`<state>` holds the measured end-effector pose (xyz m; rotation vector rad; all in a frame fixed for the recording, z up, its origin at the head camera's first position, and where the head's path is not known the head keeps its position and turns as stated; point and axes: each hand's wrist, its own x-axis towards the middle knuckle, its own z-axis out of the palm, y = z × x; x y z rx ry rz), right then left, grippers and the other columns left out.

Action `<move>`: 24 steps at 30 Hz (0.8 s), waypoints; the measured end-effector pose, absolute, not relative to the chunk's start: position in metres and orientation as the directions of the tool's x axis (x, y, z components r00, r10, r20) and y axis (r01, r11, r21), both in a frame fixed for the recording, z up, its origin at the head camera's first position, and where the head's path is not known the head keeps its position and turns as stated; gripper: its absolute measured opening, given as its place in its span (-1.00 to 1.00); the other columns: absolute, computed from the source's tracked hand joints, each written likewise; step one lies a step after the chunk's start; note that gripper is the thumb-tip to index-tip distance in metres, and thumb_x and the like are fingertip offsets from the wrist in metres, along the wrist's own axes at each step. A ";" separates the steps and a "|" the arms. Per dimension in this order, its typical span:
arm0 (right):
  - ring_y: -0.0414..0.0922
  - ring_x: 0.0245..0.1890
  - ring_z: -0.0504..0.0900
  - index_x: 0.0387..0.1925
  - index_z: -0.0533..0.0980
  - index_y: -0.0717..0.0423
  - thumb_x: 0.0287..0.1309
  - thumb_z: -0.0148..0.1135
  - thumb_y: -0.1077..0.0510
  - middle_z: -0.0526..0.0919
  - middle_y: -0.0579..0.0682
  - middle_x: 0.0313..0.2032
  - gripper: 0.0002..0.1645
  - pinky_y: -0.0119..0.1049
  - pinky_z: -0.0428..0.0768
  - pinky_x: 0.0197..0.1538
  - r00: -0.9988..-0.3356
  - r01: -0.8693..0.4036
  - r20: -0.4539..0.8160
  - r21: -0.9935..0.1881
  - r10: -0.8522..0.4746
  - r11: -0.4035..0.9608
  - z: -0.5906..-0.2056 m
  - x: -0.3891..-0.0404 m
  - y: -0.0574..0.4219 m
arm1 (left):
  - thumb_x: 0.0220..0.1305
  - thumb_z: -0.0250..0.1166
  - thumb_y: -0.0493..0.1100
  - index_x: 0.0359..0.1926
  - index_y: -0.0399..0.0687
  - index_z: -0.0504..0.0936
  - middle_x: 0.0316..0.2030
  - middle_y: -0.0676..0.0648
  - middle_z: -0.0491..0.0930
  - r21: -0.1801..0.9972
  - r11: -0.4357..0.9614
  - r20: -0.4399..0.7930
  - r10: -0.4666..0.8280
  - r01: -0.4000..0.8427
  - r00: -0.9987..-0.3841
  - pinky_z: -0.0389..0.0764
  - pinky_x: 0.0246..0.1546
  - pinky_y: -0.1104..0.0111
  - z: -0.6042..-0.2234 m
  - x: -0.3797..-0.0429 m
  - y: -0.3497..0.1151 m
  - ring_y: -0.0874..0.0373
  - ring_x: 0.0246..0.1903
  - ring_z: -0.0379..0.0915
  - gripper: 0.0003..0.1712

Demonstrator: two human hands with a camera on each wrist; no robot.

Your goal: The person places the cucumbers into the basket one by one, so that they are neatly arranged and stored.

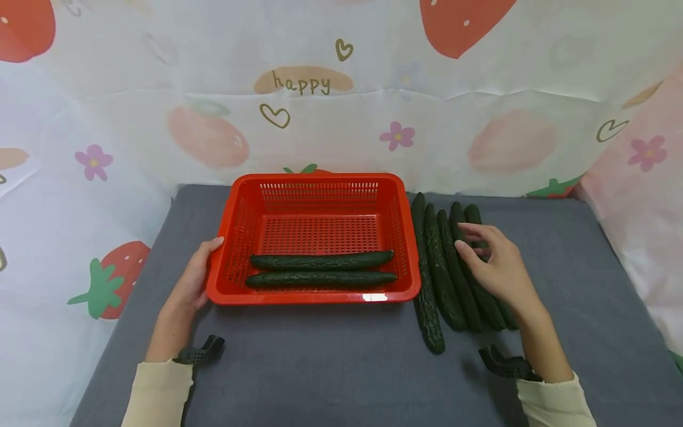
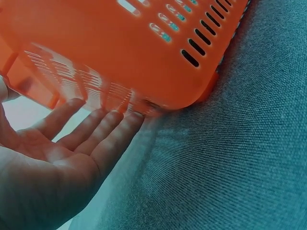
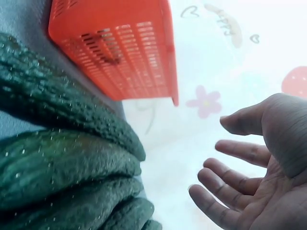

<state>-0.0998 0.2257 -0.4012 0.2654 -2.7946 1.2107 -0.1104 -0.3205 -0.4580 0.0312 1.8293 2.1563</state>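
Gripping red basket [image 1: 312,298], with two cucumbers [image 1: 322,261] in its near half, by left rim with left hand [image 1: 193,277]. Hovering with right hand [image 1: 496,264] loosely spread over cucumber row [image 1: 440,276] on tabletop [image 1: 320,367] just right of basket.

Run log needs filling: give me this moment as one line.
left hand: holds red basket | right hand: over loose cucumbers, holding nothing | in basket: two cucumbers

The basket [image 1: 315,298] is red, cucumbers [image 1: 443,273] dark green, tablecloth [image 1: 320,362] grey, backdrop [image 1: 331,136] strawberry-printed white
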 end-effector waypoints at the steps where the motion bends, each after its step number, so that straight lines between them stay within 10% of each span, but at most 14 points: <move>1: 0.29 0.25 0.56 0.44 0.43 0.21 0.57 0.17 0.06 0.51 0.32 0.31 -0.45 0.26 0.63 0.16 -0.982 -0.187 0.143 -0.716 -0.121 0.672 -0.402 -0.099 0.227 | 0.71 -0.15 0.15 0.25 0.09 0.38 -0.04 0.16 0.69 0.965 -0.139 -0.183 0.250 -0.222 -0.951 0.77 -0.08 0.43 -0.458 -0.110 -0.321 0.33 -0.12 0.71 -0.62; 24: 0.42 0.27 0.52 0.43 0.38 0.37 0.60 0.12 -0.01 0.43 0.50 0.34 -0.36 0.35 0.58 0.20 -0.994 -0.101 0.098 -0.687 -0.047 0.720 -0.430 -0.099 0.267 | 0.72 -0.18 0.13 0.16 0.10 0.44 -0.11 0.19 0.73 0.961 -0.160 -0.179 0.254 -0.224 -0.950 0.77 -0.14 0.44 -0.458 -0.112 -0.321 0.34 -0.18 0.72 -0.64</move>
